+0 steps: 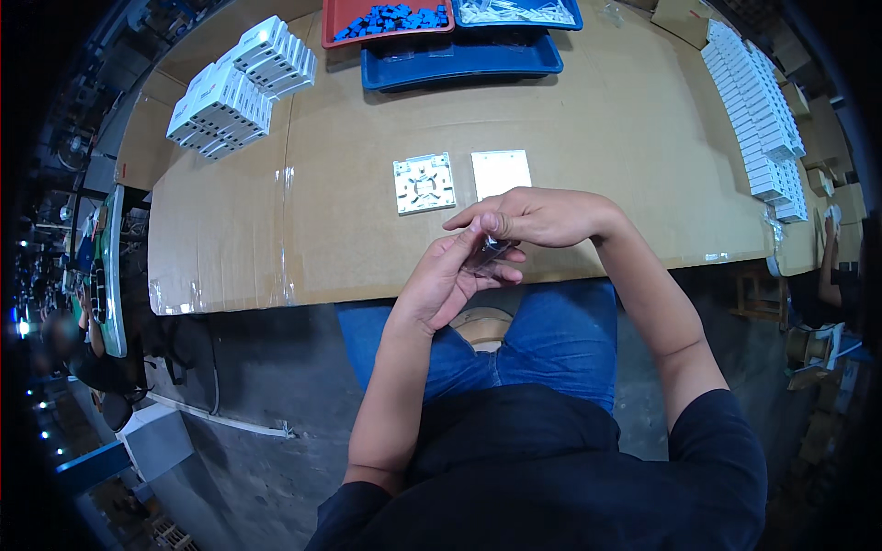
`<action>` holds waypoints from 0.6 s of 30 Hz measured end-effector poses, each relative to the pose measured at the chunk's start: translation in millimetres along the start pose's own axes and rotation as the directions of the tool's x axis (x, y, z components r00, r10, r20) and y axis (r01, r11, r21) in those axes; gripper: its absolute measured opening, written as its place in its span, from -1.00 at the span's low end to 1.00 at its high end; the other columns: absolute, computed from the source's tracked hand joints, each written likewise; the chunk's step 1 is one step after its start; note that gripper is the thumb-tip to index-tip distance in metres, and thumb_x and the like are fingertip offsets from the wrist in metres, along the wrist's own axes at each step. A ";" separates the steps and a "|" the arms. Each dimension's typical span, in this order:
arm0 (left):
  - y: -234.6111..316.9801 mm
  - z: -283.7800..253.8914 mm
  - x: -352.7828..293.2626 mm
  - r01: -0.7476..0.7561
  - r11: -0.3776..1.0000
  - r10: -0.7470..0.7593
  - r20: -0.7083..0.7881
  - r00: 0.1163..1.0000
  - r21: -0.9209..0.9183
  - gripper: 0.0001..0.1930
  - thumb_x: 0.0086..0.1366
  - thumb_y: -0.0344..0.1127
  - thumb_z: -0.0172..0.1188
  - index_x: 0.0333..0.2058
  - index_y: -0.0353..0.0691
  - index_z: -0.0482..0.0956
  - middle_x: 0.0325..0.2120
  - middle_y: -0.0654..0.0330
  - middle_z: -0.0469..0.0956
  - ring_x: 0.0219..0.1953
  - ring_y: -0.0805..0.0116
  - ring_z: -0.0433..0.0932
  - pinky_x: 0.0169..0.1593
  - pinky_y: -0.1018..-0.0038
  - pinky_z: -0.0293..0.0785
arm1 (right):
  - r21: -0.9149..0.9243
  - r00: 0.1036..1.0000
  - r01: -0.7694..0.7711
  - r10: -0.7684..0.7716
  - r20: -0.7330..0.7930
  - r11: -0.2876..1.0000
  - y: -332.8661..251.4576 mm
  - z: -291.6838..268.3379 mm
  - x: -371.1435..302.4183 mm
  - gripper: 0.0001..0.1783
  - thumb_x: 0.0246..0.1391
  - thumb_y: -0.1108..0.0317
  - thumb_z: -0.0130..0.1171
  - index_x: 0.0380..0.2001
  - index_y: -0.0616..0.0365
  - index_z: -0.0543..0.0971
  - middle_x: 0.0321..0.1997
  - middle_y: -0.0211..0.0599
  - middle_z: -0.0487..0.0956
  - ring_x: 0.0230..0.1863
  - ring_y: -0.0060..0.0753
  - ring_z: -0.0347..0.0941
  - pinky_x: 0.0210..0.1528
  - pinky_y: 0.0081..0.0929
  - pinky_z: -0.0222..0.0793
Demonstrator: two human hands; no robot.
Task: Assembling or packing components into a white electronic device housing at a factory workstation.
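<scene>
Just above the table's near edge, my two hands meet around a small, shiny clear plastic bag point(491, 253) with something dark in it. My left hand point(450, 283), palm turned up, grips the bag between thumb and fingers. From above, my right hand point(556, 219) pinches its top end; the right fingers partly cover it, and its contents cannot be made out. Beyond the hands lies a square white plastic box base point(424, 184), its moulded inside facing up. To its right is a flat white cover plate point(502, 171), close to the right hand.
At the far edge stand a red tray point(342, 35) of blue pieces, a blue tray point(571, 22) of white sticks, and another blue tray point(459, 70) before them. White boxes point(225, 101) are stacked at the left, more white boxes point(755, 119) at the right. Cardboard point(349, 257) covers the table.
</scene>
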State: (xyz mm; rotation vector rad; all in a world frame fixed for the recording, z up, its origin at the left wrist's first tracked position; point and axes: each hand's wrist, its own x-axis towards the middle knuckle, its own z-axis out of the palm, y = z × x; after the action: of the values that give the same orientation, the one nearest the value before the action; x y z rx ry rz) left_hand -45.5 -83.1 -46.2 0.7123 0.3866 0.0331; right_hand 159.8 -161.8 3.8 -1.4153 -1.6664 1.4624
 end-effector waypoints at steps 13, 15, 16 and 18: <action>-2.3 -12.2 9.4 -0.047 0.999 0.047 -0.033 0.998 0.012 -0.49 0.53 0.03 0.11 0.15 -0.33 0.47 -0.12 0.10 0.65 -0.23 0.29 0.69 -0.02 0.26 0.71 | 0.015 0.997 -0.057 0.057 0.046 0.998 -18.7 -1.0 0.2 -0.31 0.52 -0.09 -0.14 -0.22 0.35 0.71 0.45 0.09 0.40 0.36 0.02 0.41 0.33 -0.22 0.33; -2.1 -13.6 14.2 -0.071 0.997 0.072 -0.037 0.997 0.031 -0.51 0.53 0.01 0.12 0.14 -0.33 0.47 -0.14 0.14 0.65 -0.24 0.28 0.69 -0.02 0.27 0.70 | 0.079 0.995 -0.087 0.083 0.061 0.993 -23.0 -6.0 0.0 -0.34 0.52 -0.07 -0.12 -0.23 0.35 0.71 0.45 0.12 0.39 0.41 0.05 0.36 0.34 -0.21 0.31; -2.7 -14.6 15.6 -0.099 0.995 0.099 -0.022 0.995 0.003 -0.50 0.53 0.01 0.13 0.14 -0.33 0.47 -0.15 0.14 0.65 -0.24 0.28 0.69 -0.03 0.27 0.70 | 0.048 0.994 -0.096 0.093 0.061 0.994 -22.0 -8.5 0.4 -0.36 0.51 -0.06 -0.09 -0.23 0.33 0.72 0.44 0.14 0.39 0.43 0.05 0.35 0.35 -0.21 0.31; -4.9 -21.8 19.4 -0.126 0.991 0.126 0.008 0.992 -0.055 -0.51 0.55 -0.01 0.08 0.16 -0.35 0.47 -0.15 0.13 0.65 -0.25 0.26 0.69 -0.06 0.26 0.70 | -0.071 1.000 -0.008 0.006 -0.022 0.997 -14.6 -16.3 -0.7 -0.43 0.48 -0.04 -0.02 -0.15 0.25 0.76 0.42 0.11 0.42 0.40 0.00 0.39 0.34 -0.23 0.32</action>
State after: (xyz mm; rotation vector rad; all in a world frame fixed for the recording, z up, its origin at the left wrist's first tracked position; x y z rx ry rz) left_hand -35.7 -70.0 -70.9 0.6826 0.3281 0.1583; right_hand 168.8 -154.2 22.2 -1.4709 -1.7176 1.3989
